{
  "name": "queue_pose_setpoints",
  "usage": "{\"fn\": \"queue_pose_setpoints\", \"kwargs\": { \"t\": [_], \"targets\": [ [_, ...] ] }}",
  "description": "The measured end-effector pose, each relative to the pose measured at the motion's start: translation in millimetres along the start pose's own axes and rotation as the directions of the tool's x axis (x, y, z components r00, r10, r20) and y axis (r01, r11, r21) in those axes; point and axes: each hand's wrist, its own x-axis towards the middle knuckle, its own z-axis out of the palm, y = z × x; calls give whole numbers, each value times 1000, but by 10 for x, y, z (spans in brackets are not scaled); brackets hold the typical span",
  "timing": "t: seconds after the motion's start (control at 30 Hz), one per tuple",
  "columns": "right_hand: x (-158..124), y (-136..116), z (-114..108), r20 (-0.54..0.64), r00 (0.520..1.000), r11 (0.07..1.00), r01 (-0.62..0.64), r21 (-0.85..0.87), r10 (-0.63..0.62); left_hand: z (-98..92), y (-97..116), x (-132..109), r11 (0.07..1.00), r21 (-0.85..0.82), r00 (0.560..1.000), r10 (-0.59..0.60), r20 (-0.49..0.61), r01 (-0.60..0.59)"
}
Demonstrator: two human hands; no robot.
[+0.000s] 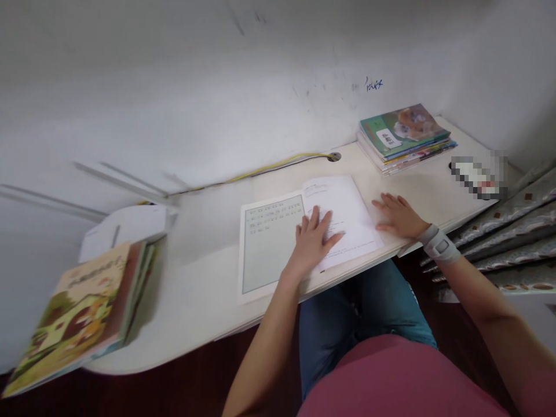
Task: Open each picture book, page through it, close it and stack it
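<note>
An open book [278, 237] lies flat on the white desk [204, 284] in front of me, its left page pale green with lines of text. My left hand [313, 237] rests palm down on the book's middle, near the spine, fingers spread. My right hand [397, 215] lies flat and open on the desk just right of the book's right page. A grey band [439, 244] wraps that wrist.
A stack of colourful books [403, 139] sits at the desk's far right corner by the wall. Another stack [87, 313] with white papers behind it lies at the left end. A yellow cable [269, 168] runs along the wall. Patterned fabric [512, 231] hangs at right.
</note>
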Motion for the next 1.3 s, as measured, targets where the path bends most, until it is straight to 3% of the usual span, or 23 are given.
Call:
{"fn": "queue_pose_setpoints", "kwargs": {
  "t": [0.2, 0.53, 1.0, 1.3],
  "targets": [
    [128, -26, 24, 87, 996, 1000, 16, 8, -17, 98, 115, 113, 1000, -31, 1000, -5, -21, 4],
    [120, -26, 35, 97, 995, 1000, 2, 27, -5, 142, 212, 70, 995, 104, 1000, 9, 8, -9],
    [123, -38, 22, 89, 996, 1000, 13, 12, -14, 161, 338, 175, 993, 112, 1000, 22, 7, -23],
    [123, -23, -13, 147, 989, 1000, 25, 19, -27, 188, 414, 216, 995, 98, 1000, -17, 2, 17]
  ]
}}
